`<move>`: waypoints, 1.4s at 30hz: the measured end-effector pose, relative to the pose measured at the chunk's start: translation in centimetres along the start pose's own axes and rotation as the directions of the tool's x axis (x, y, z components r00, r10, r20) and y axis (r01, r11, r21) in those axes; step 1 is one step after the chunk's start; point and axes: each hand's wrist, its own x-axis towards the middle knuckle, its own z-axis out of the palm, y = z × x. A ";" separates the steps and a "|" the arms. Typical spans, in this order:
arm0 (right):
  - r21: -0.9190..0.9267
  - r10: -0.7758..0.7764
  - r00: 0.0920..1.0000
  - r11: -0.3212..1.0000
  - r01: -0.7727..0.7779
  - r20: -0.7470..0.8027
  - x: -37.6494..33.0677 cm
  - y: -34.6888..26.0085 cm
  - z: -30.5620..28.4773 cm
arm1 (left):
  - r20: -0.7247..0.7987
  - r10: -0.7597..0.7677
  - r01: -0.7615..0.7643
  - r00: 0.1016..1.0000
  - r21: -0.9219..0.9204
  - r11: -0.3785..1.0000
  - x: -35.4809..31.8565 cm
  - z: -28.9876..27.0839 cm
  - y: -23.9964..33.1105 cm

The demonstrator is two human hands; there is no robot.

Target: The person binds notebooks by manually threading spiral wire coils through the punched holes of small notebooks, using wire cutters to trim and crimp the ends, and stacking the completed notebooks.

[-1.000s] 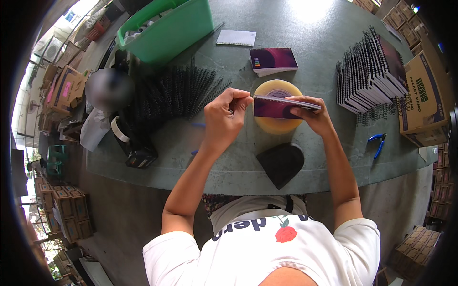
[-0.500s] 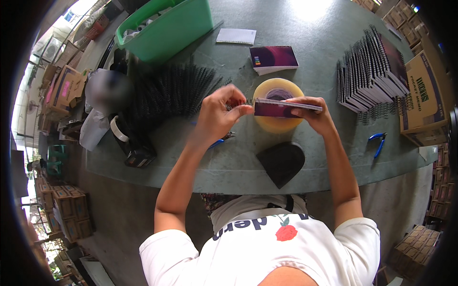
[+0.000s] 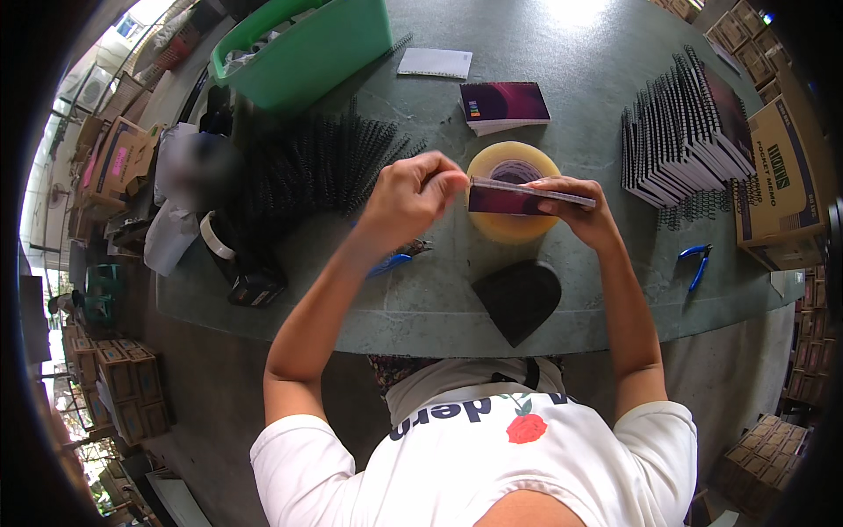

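A worker in a white shirt (image 3: 527, 474) bearing a red rose held a small notebook (image 3: 505, 201) with a dark purple cover over a grey-green desk (image 3: 606, 321). The right hand (image 3: 581, 209) grasped the notebook by its right end, thumb against the cover, while the left hand (image 3: 413, 198), its fingers curled and pinched together, was just beside the left end; whether anything lay between those fingertips could not be told. The notebook crossed in front of a roll of clear yellowish tape (image 3: 514, 231), partly hiding it; contact between the 2 could not be made out. Nearer the worker lay a black, round-ended object (image 3: 524, 299), with blue-handled pliers (image 3: 393, 262) partly hidden beneath the left forearm. Beyond the tape sat a purple-covered stack (image 3: 507, 104) and a white pad (image 3: 435, 63). To the left, black spiral coils (image 3: 329, 167) were heaped below a green bin (image 3: 325, 66). To the right, a row of spiral-bound notebooks (image 3: 680, 149) leaned near a cardboard box (image 3: 777, 193), and a second pair of blue pliers (image 3: 696, 268) lay nearby.
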 end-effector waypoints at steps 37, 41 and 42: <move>0.071 0.081 0.995 0.995 -0.077 -0.058 -1.0 0.2 0.7 | -0.061 0.416 -0.253 0.907 0.710 0.657 -5.1 3.4 1.6; 0.071 0.041 0.998 0.997 -0.039 -0.038 -0.7 0.1 0.7 | -0.146 0.526 -0.243 0.838 0.762 0.600 -3.6 3.0 2.3; 0.070 0.049 0.998 0.997 -0.046 -0.042 -0.6 0.2 0.6 | -0.125 0.502 -0.260 0.856 0.737 0.625 -3.9 3.6 2.2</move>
